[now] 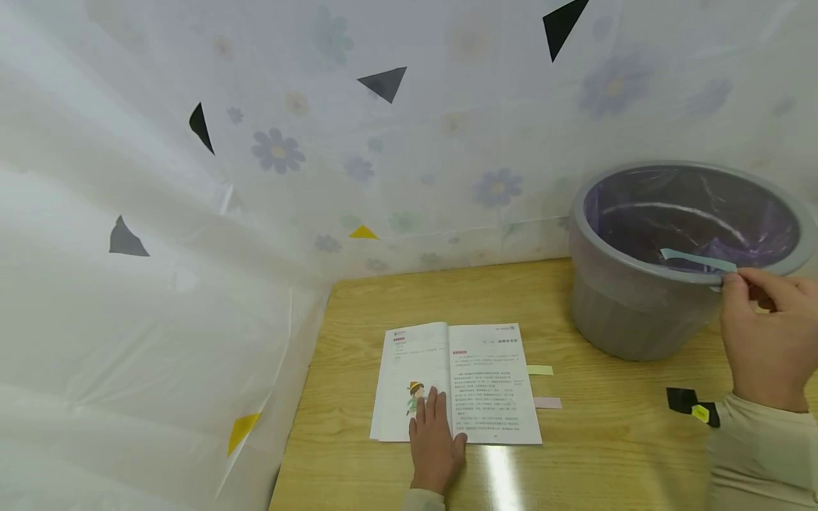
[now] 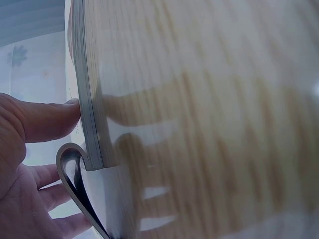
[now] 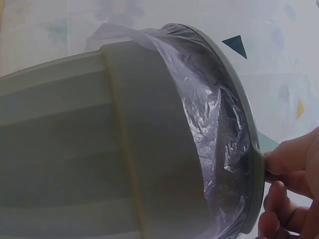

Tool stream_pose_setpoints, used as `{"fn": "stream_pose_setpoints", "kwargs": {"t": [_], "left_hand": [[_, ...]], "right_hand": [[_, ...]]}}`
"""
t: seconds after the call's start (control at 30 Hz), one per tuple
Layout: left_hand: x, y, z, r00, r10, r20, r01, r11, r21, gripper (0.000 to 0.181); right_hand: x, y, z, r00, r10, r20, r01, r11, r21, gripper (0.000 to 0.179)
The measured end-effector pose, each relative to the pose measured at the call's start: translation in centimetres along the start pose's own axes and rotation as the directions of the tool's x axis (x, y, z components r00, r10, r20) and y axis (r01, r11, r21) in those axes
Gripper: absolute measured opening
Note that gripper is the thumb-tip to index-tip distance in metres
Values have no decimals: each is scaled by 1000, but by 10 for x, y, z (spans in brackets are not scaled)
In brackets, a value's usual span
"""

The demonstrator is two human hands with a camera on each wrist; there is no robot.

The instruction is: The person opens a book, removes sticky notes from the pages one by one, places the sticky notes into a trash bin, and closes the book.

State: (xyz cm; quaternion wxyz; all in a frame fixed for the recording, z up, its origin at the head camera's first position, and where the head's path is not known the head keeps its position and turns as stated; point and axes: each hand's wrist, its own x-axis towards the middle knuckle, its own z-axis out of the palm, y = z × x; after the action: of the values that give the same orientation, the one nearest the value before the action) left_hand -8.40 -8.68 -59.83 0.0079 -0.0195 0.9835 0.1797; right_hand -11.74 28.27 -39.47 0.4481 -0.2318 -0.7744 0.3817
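An open book (image 1: 482, 387) with printed pages lies on the wooden table. My left hand (image 1: 434, 443) rests on its left page with fingers extended, over the lower part of a cartoon child. In the left wrist view the thumb (image 2: 52, 119) is at the book's lower edge, where a page curls up. My right hand (image 1: 773, 333) pinches one end of a light blue paper strip (image 1: 696, 260) between thumb and finger. That strip extends over the rim of a grey trash bin (image 1: 645, 312) lined with a purple plastic bag (image 3: 202, 119).
A yellow-green tab (image 1: 540, 370) and a pink tab (image 1: 548, 403) stick out from the book's right edge. Flowered sheeting (image 1: 415, 177) with black, grey and yellow pieces on it hangs behind the table and along the left. The bin stands at the back right.
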Motion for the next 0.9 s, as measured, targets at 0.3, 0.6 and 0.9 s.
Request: {"fn": "stream_pose_setpoints", "kwargs": {"t": [0.3,0.6,0.9], "left_hand": [[0,2,-2,1000,10,-1,-10,1000,14,79],[-1,3,-3,1000,-2,-3,2,1000,12,79],[-1,3,-3,1000,-12,-3,12,1000,-8,79]], "right_hand": [[-1,1,-1,1000,-14,-7,14,1000,-1,32],[0,-1,0,1000,-10,10,11,1000,-18,30],[-4,-2,0,998,-59,-28,60,997,43,28]]}}
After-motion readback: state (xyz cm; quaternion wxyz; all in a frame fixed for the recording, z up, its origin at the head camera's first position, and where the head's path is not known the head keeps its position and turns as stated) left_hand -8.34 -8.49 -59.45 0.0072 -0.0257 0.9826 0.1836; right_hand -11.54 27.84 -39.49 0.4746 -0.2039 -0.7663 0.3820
